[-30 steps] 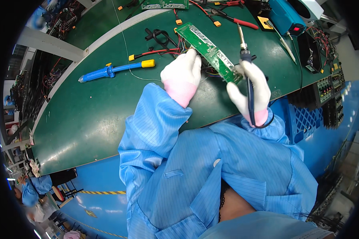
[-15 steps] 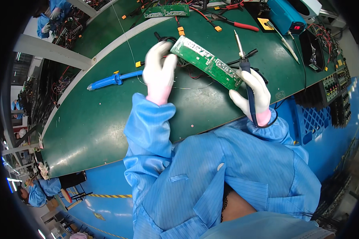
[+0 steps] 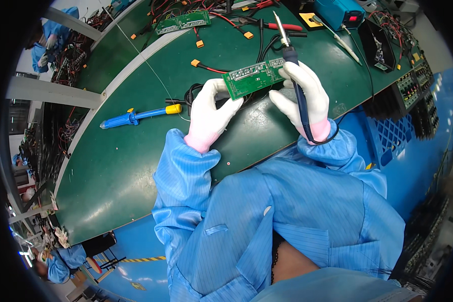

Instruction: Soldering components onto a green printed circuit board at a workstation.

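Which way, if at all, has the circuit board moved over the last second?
Yes. The circuit board has swung its left end toward the near edge of the table: once level with the red-handled tool, that end now sits well below it.

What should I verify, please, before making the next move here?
1. Circuit board steadied: ok, the left hand grips its left end.
2. Right hand supporting the board too: cannot tell, its fingers hide the board's right end.
3. Soldering iron pointing away from the body: ok, it is in the right hand, tip outward.
4. Tip hot: cannot tell by sight.
5. Table beyond the board free of cables: not ok, a black cable lies there.
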`<state>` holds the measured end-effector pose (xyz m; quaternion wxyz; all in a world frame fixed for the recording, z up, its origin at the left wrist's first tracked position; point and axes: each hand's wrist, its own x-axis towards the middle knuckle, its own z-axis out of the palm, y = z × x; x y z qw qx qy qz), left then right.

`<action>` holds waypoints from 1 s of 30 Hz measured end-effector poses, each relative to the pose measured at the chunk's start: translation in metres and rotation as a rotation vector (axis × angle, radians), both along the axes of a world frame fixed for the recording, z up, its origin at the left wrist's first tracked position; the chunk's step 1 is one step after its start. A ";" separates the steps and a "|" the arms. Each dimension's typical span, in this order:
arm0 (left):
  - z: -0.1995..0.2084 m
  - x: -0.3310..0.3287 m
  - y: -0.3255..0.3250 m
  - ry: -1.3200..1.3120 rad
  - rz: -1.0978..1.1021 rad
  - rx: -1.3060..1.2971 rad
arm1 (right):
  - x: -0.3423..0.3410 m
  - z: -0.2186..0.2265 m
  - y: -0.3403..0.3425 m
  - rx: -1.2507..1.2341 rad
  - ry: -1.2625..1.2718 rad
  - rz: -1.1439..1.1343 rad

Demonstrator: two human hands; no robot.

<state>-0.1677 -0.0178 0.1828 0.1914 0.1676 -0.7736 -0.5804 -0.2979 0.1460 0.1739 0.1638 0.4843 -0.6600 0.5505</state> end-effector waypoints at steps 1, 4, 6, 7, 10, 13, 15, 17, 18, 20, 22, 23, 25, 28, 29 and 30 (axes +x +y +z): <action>0.000 0.000 0.000 0.008 -0.003 0.009 | -0.001 0.000 -0.003 -0.031 0.011 0.040; -0.002 0.000 -0.006 -0.002 -0.022 0.053 | 0.000 0.001 -0.011 -0.043 0.023 0.087; -0.003 0.001 -0.015 -0.032 -0.046 0.125 | 0.003 0.003 -0.015 -0.006 0.029 0.107; -0.003 0.002 -0.017 -0.048 -0.056 0.160 | 0.004 0.004 -0.015 0.012 0.032 0.120; 0.007 0.010 -0.008 -0.051 0.024 0.105 | 0.001 0.009 -0.012 0.000 0.090 0.106; 0.032 0.029 0.001 -0.079 0.110 -0.087 | -0.006 0.008 -0.004 -0.015 0.113 0.074; 0.053 0.048 -0.009 -0.120 0.129 -0.228 | -0.016 0.005 0.006 -0.021 0.066 0.071; 0.063 0.069 -0.024 -0.101 0.282 -0.674 | -0.027 0.007 0.014 0.012 0.162 0.001; 0.061 0.075 -0.022 -0.117 0.291 -0.676 | -0.026 0.007 0.014 0.011 0.150 0.015; 0.052 0.089 -0.017 -0.160 0.139 -0.868 | -0.026 0.007 0.014 -0.079 0.063 0.042; 0.045 0.095 -0.012 -0.191 -0.033 -1.053 | -0.025 0.006 0.015 -0.166 -0.019 0.055; 0.042 0.086 -0.002 -0.239 -0.007 -1.127 | -0.025 0.002 0.015 -0.163 -0.024 0.048; 0.032 0.066 0.018 -0.283 0.016 -1.205 | -0.025 -0.002 0.016 -0.144 0.021 0.059; 0.015 0.048 0.018 -0.478 0.067 -1.356 | -0.028 0.000 0.018 -0.135 0.081 0.069; 0.018 0.051 0.016 -0.481 0.067 -1.335 | -0.030 0.001 0.020 -0.124 0.082 0.074; 0.020 0.054 0.013 -0.476 0.053 -1.315 | -0.032 0.001 0.024 -0.109 0.082 0.065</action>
